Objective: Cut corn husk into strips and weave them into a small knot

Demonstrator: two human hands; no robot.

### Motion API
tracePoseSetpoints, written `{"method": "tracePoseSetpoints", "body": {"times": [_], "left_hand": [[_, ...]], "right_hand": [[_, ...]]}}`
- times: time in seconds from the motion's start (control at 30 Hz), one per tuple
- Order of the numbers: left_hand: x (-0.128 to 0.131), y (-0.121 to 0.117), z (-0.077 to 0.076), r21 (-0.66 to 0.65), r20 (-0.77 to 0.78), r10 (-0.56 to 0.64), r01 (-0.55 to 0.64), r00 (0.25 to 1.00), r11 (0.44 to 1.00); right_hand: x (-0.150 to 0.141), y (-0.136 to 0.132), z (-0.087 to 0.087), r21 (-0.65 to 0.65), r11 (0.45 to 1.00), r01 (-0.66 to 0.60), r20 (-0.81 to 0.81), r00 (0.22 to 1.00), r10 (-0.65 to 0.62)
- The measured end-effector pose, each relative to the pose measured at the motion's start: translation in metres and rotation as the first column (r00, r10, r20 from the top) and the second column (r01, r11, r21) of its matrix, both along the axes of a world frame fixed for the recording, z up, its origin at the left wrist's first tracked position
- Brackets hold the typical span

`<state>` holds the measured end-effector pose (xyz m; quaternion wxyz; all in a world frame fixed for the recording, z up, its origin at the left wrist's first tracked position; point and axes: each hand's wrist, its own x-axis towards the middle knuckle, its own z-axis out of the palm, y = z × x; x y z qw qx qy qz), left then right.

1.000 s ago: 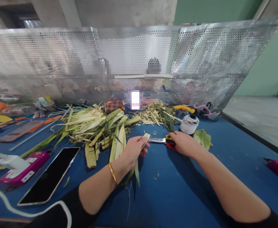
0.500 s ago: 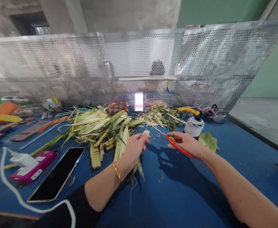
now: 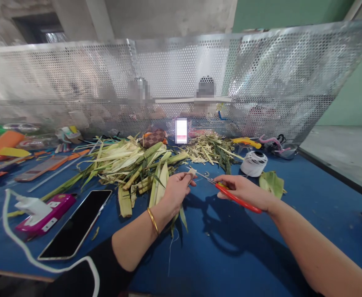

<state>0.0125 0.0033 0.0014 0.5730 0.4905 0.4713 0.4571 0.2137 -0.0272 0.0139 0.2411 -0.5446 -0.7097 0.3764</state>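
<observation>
One left grip pinches pale, flat husk mid-frame; the right grip, closed round red-handled metal scissors, should snip slowly.

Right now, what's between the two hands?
In the head view, scissor blades point from the right hand towards a pale piece in the left hand; a tiny scrap lies near the blades.

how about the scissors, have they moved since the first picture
Yes: against the thread spool, the scissors have shifted slightly left and turned to point more forward.
</observation>
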Motion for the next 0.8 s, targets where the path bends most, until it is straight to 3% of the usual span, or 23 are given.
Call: {"method": "tracePoseSetpoints", "body": {"times": [0.5, 0.8], "left_hand": [[-0.0009, 0.0029, -0.0045, -0.048, -0.016, -0.035, 0.035, 0.999, 0.998], [-0.0016, 0.0035, -0.0036, -0.067, 0.033, -0.052, 0.054, 0.998, 0.996]], "right_hand": [[0.0023, 0.0033, -0.0036, -0.069, 0.997, -0.031, -0.050, 0.998, 0.028], [0.0032, 0.0067, -0.0052, 0.066, 0.998, 0.016, 0.076, 0.997, -0.021]]}}
